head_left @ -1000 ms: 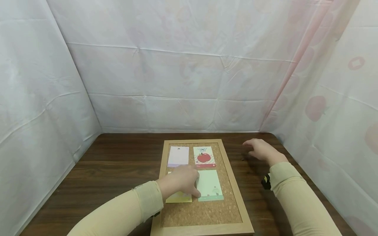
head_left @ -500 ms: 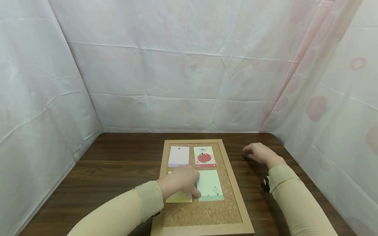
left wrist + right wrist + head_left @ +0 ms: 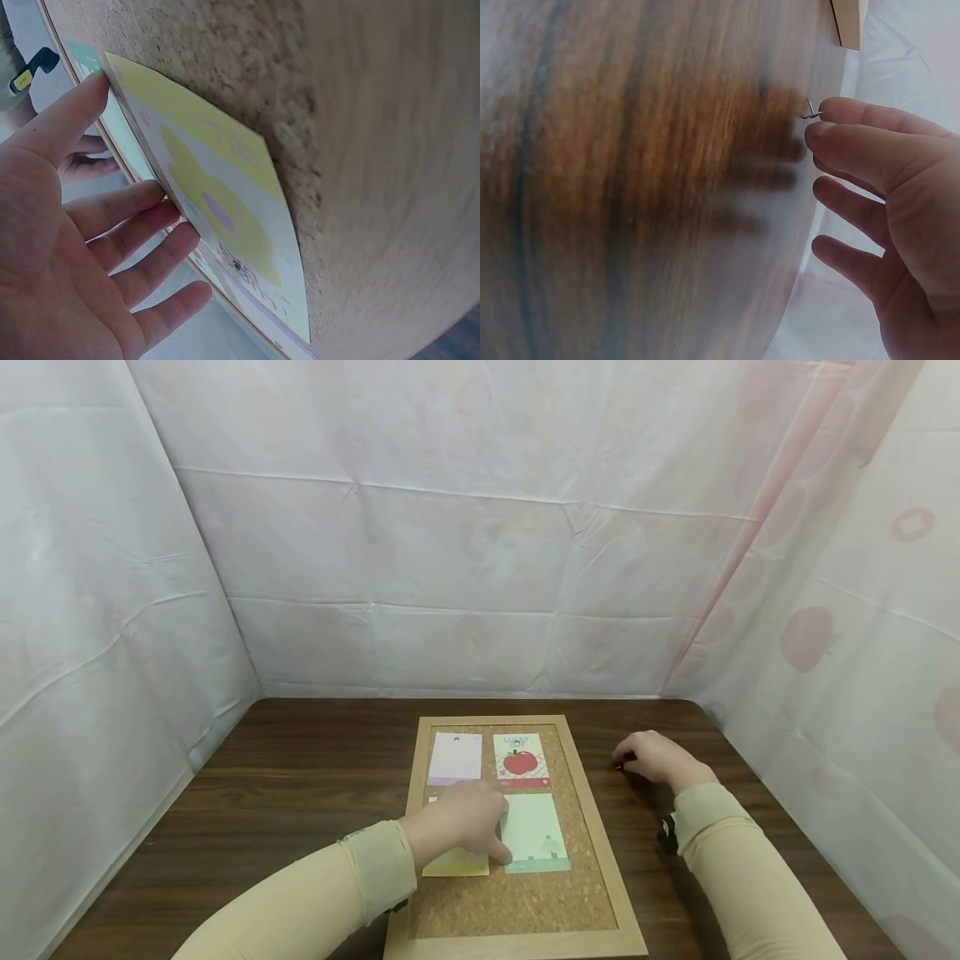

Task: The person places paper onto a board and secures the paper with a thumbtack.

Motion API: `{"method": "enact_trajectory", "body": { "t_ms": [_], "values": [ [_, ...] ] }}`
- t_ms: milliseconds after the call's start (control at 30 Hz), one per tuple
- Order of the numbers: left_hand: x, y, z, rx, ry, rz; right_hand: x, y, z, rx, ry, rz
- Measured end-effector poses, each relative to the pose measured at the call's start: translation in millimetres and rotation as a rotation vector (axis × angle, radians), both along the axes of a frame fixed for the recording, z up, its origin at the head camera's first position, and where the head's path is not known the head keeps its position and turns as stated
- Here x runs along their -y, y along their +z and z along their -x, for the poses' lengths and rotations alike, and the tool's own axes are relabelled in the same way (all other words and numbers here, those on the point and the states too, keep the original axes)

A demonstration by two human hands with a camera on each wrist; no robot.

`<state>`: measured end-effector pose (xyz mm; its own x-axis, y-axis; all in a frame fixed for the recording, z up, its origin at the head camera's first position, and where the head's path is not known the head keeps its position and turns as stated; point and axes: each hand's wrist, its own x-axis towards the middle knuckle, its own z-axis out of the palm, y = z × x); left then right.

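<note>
My left hand point(image 3: 463, 820) lies over the cork board point(image 3: 510, 902), fingers spread and relaxed. Its thumb and fingertips rest at the left edge of a pale green note point(image 3: 536, 827). Under this hand a yellow-bordered note point(image 3: 217, 187) is partly covered in the head view; the left wrist view shows a yellow shape on it. Right of the board, my right hand point(image 3: 656, 758) is down at the table. Its thumb and index finger reach to a small metal thumbtack point(image 3: 811, 112) lying there, fingertips right at its head; the other fingers are loosely bent.
Higher on the board are a white note with a purple border point(image 3: 456, 756) and an apple note point(image 3: 521, 760), each with a small dark spot near its top. The board's wooden frame point(image 3: 600, 843) edges it. White patterned sheets point(image 3: 465, 552) surround the dark wooden table point(image 3: 315, 777).
My right hand has come down and slightly left to the thumbtack, its thumb and fingers drawing closer together. My left hand stays where it was on the notes.
</note>
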<state>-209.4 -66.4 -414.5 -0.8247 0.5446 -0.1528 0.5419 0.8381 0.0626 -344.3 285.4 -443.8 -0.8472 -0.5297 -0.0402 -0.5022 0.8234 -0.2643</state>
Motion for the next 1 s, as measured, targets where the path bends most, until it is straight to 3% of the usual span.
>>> {"method": "enact_trajectory", "body": {
  "t_ms": [1000],
  "values": [
    [-0.3,0.5,0.4,-0.015,-0.006,0.000,1.7,3.6,0.2,0.016,0.033,-0.004]
  ]
}}
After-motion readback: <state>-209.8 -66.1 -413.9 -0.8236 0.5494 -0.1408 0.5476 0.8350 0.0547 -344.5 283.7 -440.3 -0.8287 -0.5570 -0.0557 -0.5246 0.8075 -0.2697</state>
